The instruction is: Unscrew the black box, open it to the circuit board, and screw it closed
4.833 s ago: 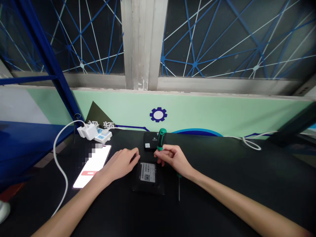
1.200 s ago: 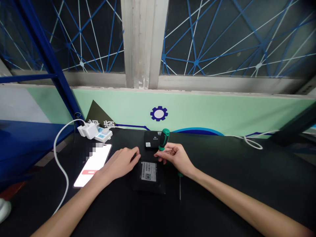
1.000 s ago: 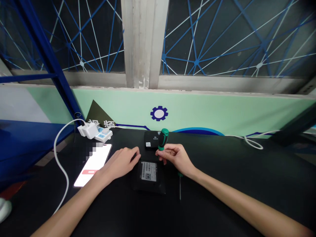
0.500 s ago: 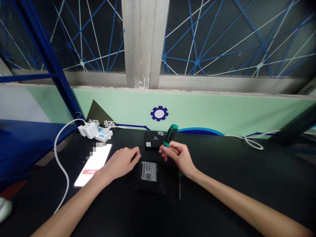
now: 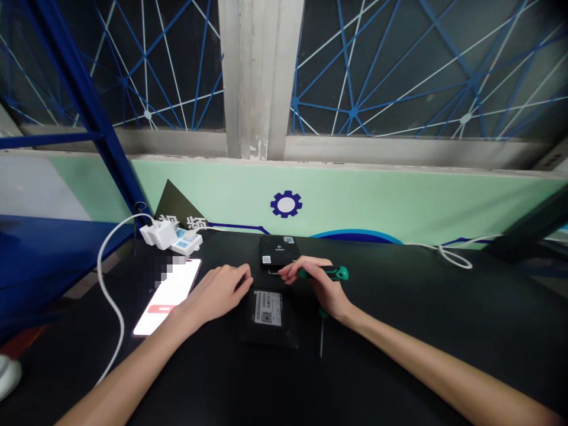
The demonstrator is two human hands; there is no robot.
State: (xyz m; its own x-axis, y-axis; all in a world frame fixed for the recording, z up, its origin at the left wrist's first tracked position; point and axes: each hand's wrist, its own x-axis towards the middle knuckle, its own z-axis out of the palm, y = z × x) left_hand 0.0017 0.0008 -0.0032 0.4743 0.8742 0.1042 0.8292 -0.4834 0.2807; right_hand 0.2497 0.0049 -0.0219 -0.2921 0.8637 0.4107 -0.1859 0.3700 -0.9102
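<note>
The white cable (image 5: 104, 296) curved down the left of the black surface (image 5: 421, 361) and rose to a white charger (image 5: 156, 234) plugged into a power strip (image 5: 189, 241); just right of these lay a lit phone (image 5: 166, 299), its top end pixelated; the left hand (image 5: 215, 294) rested between the phone and a flat black device (image 5: 268, 331), its grip loose, fingers lightly curled and pinching nothing, their tips at the device's upper left corner, though whether they touched it could not be told; a smaller black box (image 5: 277, 249) lay just beyond that device; the right hand (image 5: 316, 283) was the nearer to this box, its grip pressed together on a green-and-black screwdriver (image 5: 329, 272); the screwdriver's long axis lay almost level across the view, its handle out to the right and its thin tip pointing left into the narrow gap between box and device; a thin metal shaft (image 5: 321, 337) lay below the right wrist; further right, a white cord (image 5: 452, 258) looped along the surface's far edge.
</note>
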